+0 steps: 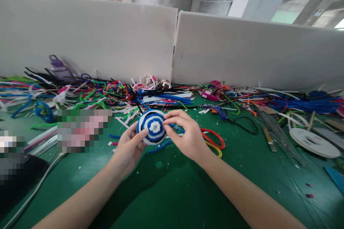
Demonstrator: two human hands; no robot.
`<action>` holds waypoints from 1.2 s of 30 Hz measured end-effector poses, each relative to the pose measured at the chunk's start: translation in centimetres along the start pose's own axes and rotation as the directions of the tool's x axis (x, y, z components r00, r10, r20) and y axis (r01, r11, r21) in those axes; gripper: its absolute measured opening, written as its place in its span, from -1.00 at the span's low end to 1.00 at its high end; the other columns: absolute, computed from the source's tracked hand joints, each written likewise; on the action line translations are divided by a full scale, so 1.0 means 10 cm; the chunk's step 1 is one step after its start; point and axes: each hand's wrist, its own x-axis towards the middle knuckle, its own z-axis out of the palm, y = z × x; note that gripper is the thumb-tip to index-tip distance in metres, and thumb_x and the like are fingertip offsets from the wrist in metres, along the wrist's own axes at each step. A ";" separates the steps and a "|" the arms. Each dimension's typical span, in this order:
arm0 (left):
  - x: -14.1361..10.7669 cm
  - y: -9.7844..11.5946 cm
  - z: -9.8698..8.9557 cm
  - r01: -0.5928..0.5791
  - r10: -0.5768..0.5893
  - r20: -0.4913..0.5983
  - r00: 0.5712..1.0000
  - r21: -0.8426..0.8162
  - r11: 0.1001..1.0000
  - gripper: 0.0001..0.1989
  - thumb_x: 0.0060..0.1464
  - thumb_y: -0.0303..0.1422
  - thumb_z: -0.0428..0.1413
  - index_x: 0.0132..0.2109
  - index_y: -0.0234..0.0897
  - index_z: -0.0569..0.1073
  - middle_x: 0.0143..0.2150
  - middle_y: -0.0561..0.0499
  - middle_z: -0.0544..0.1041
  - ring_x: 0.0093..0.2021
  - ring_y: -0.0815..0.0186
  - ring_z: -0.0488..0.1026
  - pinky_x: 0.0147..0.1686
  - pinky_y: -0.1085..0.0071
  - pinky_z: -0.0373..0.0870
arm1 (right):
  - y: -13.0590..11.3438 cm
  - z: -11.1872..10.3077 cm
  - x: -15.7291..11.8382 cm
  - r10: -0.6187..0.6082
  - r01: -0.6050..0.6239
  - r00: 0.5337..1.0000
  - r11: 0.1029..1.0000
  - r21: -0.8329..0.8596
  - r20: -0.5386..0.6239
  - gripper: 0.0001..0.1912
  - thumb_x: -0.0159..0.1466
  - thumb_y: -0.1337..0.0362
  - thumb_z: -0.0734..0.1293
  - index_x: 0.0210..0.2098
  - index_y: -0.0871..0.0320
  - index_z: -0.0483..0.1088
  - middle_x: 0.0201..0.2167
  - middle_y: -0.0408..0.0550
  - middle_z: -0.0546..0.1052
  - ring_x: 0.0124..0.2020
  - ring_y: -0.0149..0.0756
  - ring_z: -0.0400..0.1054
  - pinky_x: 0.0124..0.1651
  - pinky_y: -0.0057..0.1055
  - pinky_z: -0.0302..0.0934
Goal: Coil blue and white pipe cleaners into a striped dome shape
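Across the back run two off-white flat panels (pixel 86 39), and below them spreads the green smooth tabletop (pixel 172 193). Along its far side, a multicoloured tangle of fuzzy strips (pixel 166 98)! Into the middle come the bare right hand (pixel 188 134) and the bare left hand (pixel 131 146). Over on the right lies a white flat ring-shaped spool (pixel 297 137). And here, up between the hands above the table, is the blue-and-white ringed fuzzy disc (pixel 158 120): left gripping it, thumb across the front, fingers behind; right with thumb and forefinger close together at its right edge, though whether they pinch it, I can't tell. Back left stands a purple translucent bottle (pixel 61 69); beyond the right hand, a blue-and-orange glue gun (pixel 221 113), and just behind, a small magenta box (pixel 210 95).
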 end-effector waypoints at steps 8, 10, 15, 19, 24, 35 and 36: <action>0.01 0.02 0.00 -0.022 0.022 -0.012 1.000 -0.052 0.998 -0.78 0.00 -0.44 0.14 -0.15 -0.25 0.49 -0.30 0.04 0.55 -0.39 0.42 0.46 -0.47 0.62 0.41 | -0.01 -0.01 -0.03 -0.140 0.173 0.973 0.969 -0.177 0.184 -0.39 0.14 0.18 0.33 0.14 0.10 0.09 0.18 0.07 0.22 0.23 -0.11 0.04 0.23 -0.02 0.00; -0.02 0.01 0.00 -0.011 0.012 0.037 0.999 -0.029 1.000 -0.78 0.00 -0.42 0.14 -0.15 -0.25 0.49 -0.28 0.02 0.53 -0.37 0.38 0.46 -0.46 0.56 0.42 | 0.00 0.01 -0.04 -0.135 0.187 0.964 0.956 -0.224 0.230 -0.34 0.16 0.13 0.33 0.19 0.11 0.05 0.22 0.07 0.17 0.25 -0.11 -0.01 0.25 -0.03 -0.05; -0.04 -0.02 0.01 -0.036 0.033 0.053 0.998 0.056 0.998 -0.74 -0.04 -0.39 0.20 -0.14 -0.23 0.48 -0.22 0.00 0.53 -0.25 0.30 0.47 -0.28 0.46 0.43 | 0.02 0.03 -0.06 -0.112 0.173 0.965 0.951 -0.255 0.237 -0.36 0.19 0.04 0.29 0.18 0.13 0.09 0.21 0.06 0.18 0.24 -0.12 0.01 0.25 -0.07 -0.04; -0.03 -0.03 0.00 -0.085 0.081 0.046 0.996 0.102 0.991 -0.69 -0.09 -0.44 0.25 -0.12 -0.21 0.48 -0.25 0.05 0.52 -0.24 0.39 0.46 -0.25 0.56 0.39 | 0.01 0.03 -0.06 -0.154 0.201 0.965 0.954 -0.223 0.212 -0.48 0.26 0.15 0.22 0.17 0.12 0.11 0.18 0.05 0.23 0.22 -0.17 0.05 0.24 -0.09 0.00; -0.03 -0.04 -0.01 -0.091 0.085 0.059 0.995 0.103 0.991 -0.67 -0.13 -0.46 0.27 -0.13 -0.22 0.48 -0.26 0.05 0.53 -0.25 0.39 0.47 -0.23 0.55 0.41 | -0.01 0.04 -0.06 -0.196 0.229 0.964 0.955 -0.190 0.178 -0.51 0.25 0.17 0.23 0.15 0.12 0.13 0.14 0.06 0.27 0.19 -0.17 0.10 0.21 -0.10 0.06; -0.04 -0.04 -0.01 -0.111 0.104 0.056 0.993 0.132 0.985 -0.64 -0.12 -0.42 0.26 -0.10 -0.21 0.47 -0.23 0.02 0.55 -0.22 0.31 0.48 -0.24 0.49 0.42 | -0.02 0.05 -0.06 -0.164 0.198 0.965 0.967 -0.160 0.203 -0.42 0.19 0.15 0.30 0.16 0.10 0.10 0.19 0.08 0.20 0.23 -0.14 0.04 0.21 -0.08 0.06; -0.04 -0.04 -0.02 -0.108 0.101 0.066 0.993 0.129 0.986 -0.66 -0.10 -0.41 0.25 -0.11 -0.21 0.48 -0.23 0.02 0.55 -0.22 0.31 0.48 -0.24 0.48 0.42 | -0.02 0.05 -0.06 -0.154 0.189 0.965 0.969 -0.159 0.211 -0.39 0.18 0.15 0.32 0.16 0.11 0.09 0.20 0.09 0.19 0.23 -0.14 0.03 0.22 -0.09 0.05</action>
